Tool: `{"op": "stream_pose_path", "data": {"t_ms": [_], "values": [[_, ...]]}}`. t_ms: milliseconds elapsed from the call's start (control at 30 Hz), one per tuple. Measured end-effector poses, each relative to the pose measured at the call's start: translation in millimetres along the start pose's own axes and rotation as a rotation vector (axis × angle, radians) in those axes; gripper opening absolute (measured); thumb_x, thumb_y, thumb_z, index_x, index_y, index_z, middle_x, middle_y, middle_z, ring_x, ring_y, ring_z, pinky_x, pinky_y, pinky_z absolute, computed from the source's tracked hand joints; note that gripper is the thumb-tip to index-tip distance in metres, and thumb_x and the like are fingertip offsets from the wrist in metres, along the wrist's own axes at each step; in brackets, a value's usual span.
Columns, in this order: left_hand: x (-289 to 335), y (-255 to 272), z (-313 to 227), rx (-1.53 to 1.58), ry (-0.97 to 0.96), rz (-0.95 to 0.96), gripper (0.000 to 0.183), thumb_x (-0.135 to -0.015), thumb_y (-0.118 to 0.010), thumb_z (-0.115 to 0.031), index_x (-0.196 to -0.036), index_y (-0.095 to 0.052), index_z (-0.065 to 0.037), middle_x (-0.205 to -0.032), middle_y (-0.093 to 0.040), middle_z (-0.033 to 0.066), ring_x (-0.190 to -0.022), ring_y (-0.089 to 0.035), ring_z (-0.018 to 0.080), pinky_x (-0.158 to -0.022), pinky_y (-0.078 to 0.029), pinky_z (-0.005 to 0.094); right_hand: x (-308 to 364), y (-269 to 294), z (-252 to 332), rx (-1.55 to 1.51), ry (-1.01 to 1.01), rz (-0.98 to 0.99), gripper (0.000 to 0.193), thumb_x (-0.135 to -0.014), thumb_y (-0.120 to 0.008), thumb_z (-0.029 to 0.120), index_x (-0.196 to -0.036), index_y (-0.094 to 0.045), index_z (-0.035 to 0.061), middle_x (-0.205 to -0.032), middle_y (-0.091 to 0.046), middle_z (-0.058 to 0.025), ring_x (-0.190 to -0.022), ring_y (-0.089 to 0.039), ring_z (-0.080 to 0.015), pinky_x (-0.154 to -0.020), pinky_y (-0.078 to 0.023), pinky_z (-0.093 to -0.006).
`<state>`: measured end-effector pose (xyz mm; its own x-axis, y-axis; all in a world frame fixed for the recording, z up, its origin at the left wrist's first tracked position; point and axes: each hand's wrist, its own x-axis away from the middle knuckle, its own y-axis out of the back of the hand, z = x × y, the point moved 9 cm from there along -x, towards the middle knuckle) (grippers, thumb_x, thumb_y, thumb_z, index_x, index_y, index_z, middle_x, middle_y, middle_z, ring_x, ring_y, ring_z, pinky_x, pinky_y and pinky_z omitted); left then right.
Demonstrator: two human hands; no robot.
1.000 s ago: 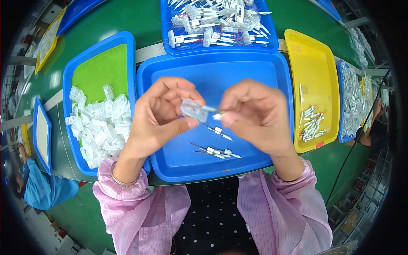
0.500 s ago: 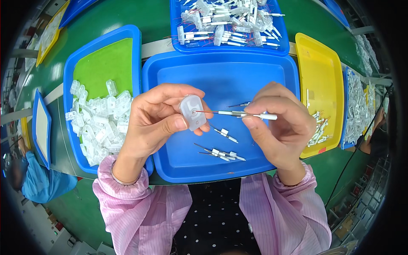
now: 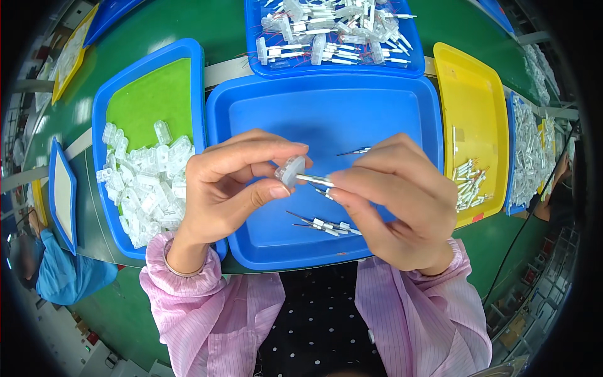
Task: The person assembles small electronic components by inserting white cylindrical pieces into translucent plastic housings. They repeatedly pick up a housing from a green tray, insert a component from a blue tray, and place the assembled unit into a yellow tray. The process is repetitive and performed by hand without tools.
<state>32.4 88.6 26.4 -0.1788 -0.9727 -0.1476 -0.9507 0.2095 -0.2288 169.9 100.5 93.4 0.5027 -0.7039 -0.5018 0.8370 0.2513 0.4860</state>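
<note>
My left hand [image 3: 229, 185] pinches a translucent plastic housing [image 3: 289, 171] between thumb and fingers, tilted nearly edge-on. My right hand [image 3: 405, 204] grips a thin white stick with wire leads [image 3: 312, 180]. The stick's near end meets the face of the housing; its wires are out of sight there, and how deep they sit is hidden. Both hands hover over a blue tray [image 3: 301, 110]. On the tray's floor, below my hands, lie several loose white connectors with dark leads [image 3: 323, 225]. One more dark-leaded piece [image 3: 353, 151] lies behind my right fingers.
To the left stands a green-lined blue tray [image 3: 151, 94] heaped with clear housings [image 3: 154, 179]. At the back, another blue tray [image 3: 254, 60] holds housings joined to wired sticks. A yellow tray [image 3: 468, 94] with white sticks [image 3: 470, 185] stands right. A blue-sleeved person [image 3: 69, 270] is at far left.
My right hand has brought the stick left against the housing, and the red wires between them no longer show. The housing has turned from face-on to nearly edge-on.
</note>
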Motion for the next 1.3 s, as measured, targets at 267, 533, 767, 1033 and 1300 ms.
{"op": "stream_pose_path", "data": {"t_ms": [267, 533, 767, 1033, 1300], "values": [[4, -1, 8, 0.162, 0.042, -0.021, 0.031, -0.07, -0.062, 0.014, -0.1, -0.056, 0.011, -0.089, -0.059, 0.0162, -0.084, -0.061, 0.0222, -0.075, -0.053, 0.031, 2, -16, -22, -0.123, -0.153, -0.01, 0.011, -0.065, -0.065, -0.005, -0.072, -0.061, 0.0006, -0.064, -0.06, -0.0089, -0.055, -0.055, -0.0221, -0.046, -0.042, -0.0297], [9, -2, -1, -0.225, -0.138, -0.073, 0.028, -0.064, -0.07, 0.01, -0.09, -0.061, 0.008, -0.082, -0.06, 0.014, -0.065, -0.055, 0.0141, -0.058, -0.045, 0.0247, 8, -22, -23, -0.032, -0.174, -0.029, 0.009, -0.065, -0.066, -0.004, -0.07, -0.061, 0.002, -0.062, -0.06, -0.0079, -0.051, -0.056, -0.0195, -0.045, -0.04, -0.0285], [6, -4, 8, -0.103, -0.034, -0.047, 0.03, -0.062, -0.073, 0.006, -0.09, -0.061, 0.008, -0.081, -0.061, 0.0143, -0.072, -0.058, 0.0167, -0.064, -0.046, 0.0258, 14, -20, -21, -0.038, -0.105, 0.008, 0.011, -0.067, -0.066, -0.002, -0.077, -0.063, 0.002, -0.063, -0.06, -0.0081, -0.051, -0.056, -0.0202, -0.045, -0.041, -0.0272], [6, 19, 3, -0.032, 0.03, -0.152, 0.03, -0.073, -0.064, 0.007, -0.102, -0.055, 0.008, -0.094, -0.057, 0.0121, -0.086, -0.058, 0.0177, -0.076, -0.048, 0.0287, 37, 94, -87, 0.561, -0.564, -0.094, 0.017, -0.079, -0.06, 0.009, -0.091, -0.058, -0.0024, -0.077, -0.061, -0.0128, -0.061, -0.06, -0.0205, -0.053, -0.046, -0.0286], [3, 22, 12, -0.012, 0.048, -0.196, 0.028, -0.074, -0.066, 0.003, -0.1, -0.058, 0.003, -0.088, -0.057, 0.0069, -0.08, -0.053, 0.0095, -0.07, -0.049, 0.0222, 107, 137, -181, 0.843, -0.767, 0.109, 0.013, -0.07, -0.056, -0.001, -0.081, -0.051, -0.002, -0.067, -0.055, -0.022, -0.065, -0.057, -0.036, -0.057, -0.043, -0.04]]}}
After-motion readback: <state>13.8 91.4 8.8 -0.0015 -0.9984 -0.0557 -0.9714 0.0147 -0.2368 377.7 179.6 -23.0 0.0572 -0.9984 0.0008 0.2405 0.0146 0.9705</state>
